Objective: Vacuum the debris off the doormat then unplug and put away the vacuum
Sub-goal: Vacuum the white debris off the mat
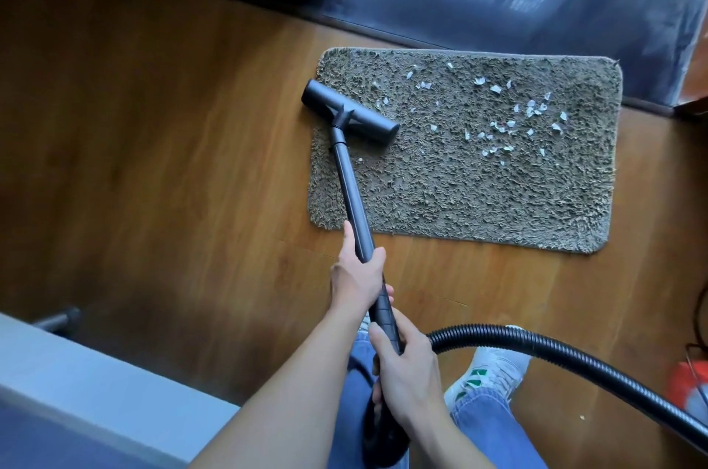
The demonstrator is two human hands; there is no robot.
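Holding the black vacuum tube [350,192], we see white scraps [528,112] on the shaggy brown doormat [459,196]; our left hand [358,271] grips the tube higher up and our right hand [406,365] grips it lower.

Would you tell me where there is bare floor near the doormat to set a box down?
The widest bare patch is the wood floor left of the mat. A narrower strip lies between the mat's near edge and the shoe. The mat's right half is crowded with debris, and the hose crosses the floor at lower right.
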